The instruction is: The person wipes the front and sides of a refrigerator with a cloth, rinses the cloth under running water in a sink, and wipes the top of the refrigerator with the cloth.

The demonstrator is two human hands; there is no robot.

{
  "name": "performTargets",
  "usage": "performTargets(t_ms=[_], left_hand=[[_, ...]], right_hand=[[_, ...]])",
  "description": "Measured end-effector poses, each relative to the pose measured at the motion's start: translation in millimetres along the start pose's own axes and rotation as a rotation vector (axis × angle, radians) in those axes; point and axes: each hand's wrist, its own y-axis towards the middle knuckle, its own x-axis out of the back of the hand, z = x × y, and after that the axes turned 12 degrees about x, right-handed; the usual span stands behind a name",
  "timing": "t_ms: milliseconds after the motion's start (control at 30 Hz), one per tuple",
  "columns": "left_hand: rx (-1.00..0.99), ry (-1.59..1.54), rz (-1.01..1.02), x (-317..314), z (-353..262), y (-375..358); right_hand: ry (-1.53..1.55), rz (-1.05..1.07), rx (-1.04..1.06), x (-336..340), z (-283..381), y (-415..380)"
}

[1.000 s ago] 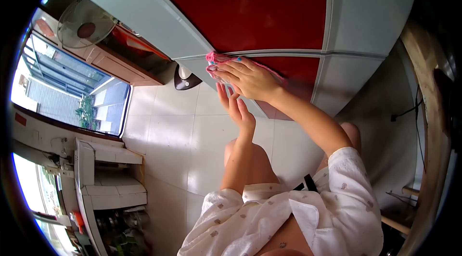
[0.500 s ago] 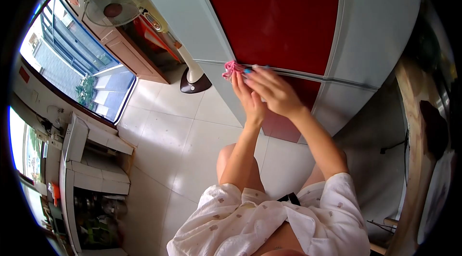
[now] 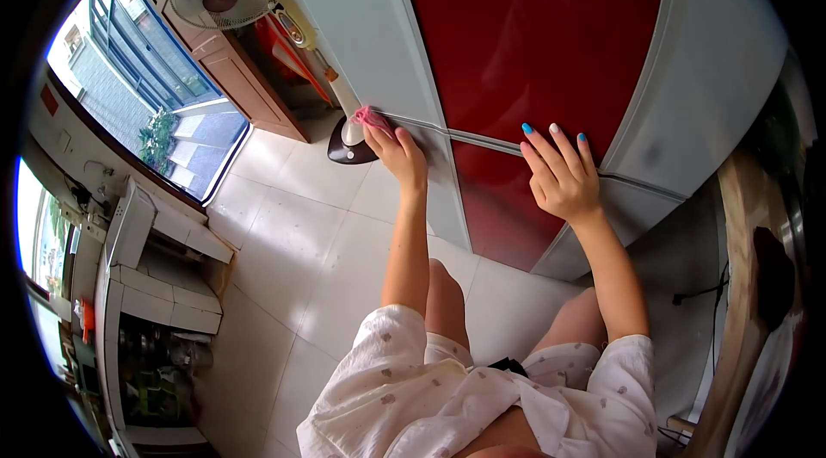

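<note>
Pale, glossy tiled floor (image 3: 344, 273); brown door (image 3: 247, 86) beside sunlit doorway (image 3: 142, 83); white-tiled counter (image 3: 168, 296) near window (image 3: 39, 234)

From where I stand, the person wears a loose white shirt (image 3: 404, 411) filling the bottom of the frame, its cloth softly creased and scattered with small grey-brown motifs too tiny to make out. The neck falls open at bottom centre, a broad flap of collar (image 3: 555, 423) folded beside it. Both sleeves are short and wide: the left sleeve (image 3: 391, 337) and the right sleeve (image 3: 631, 363) carry the same print. Below the hem I see matching white shorts (image 3: 564, 361) and a short black strip (image 3: 508, 366). On the right grip (image 3: 568, 193), right of centre, two nails (image 3: 527, 127) are painted bright blue, with a pale one between.
</note>
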Motion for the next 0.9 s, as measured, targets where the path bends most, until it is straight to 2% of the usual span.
performTargets(t_ms=[100,167,300,367,433,500,567,633,700,767,833,900], left_hand=[[-0.254,0.186,0.094,1,11,-33],[-0.447,0.092,0.187,2,-8,-66],[-0.628,0.225,0.194,1,22,-56],[-0.253,0.115,0.101,-4,34,-43],[0.109,-0.063,-0.032,-7,17,-18],[0.090,-0.100,-0.011,-11,9,-23],[-0.038,0.051,-0.001,-15,13,-51],[-0.497,0.041,0.135,-6,-2,-82],[-0.587,0.201,0.232,-2,27,-94],[-0.646,0.229,0.244,-7,45,-82],[-0.609,0.259,0.135,-16,40,-70],[-0.612,0.235,0.134,-22,17,-58]], right_hand=[[0.013,0.019,-0.008,-4,4,0],[0.009,0.037,-0.001,-3,4,1],[0.006,0.071,0.035,1,1,0],[0.007,0.067,0.054,1,-1,-1],[0.006,0.065,0.056,0,1,-2],[0.009,0.042,0.032,-2,3,-1],[0.007,0.027,0.035,-4,2,-1],[0.033,0.058,0.009,-2,4,-2],[0.005,0.085,0.040,2,1,-1],[-0.010,0.079,0.065,1,-1,-2],[0.000,0.078,0.057,2,0,-2],[0.007,0.072,0.047,2,0,-2]])
